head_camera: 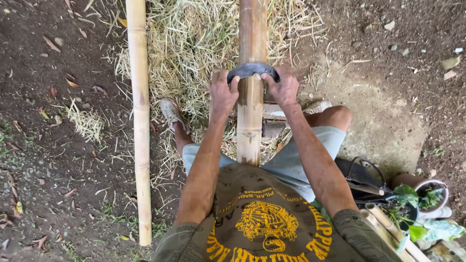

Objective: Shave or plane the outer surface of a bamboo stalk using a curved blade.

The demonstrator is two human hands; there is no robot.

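From the head camera I see the bamboo pole (251, 104) running up the frame between my knees. A dark curved blade (252, 70) arches across the pole, spanning it between both grips. My left hand (222, 93) is closed on the blade's left end, my right hand (283, 87) on its right. A second bamboo pole (141, 121) lies left of the first, on soil.

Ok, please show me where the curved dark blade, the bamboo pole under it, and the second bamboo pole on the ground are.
curved dark blade (252, 69), head view, middle of its arch.
bamboo pole (250, 116), head view, bare stem below the blade.
second bamboo pole (141, 121), head view, mid-length, lying on the soil.
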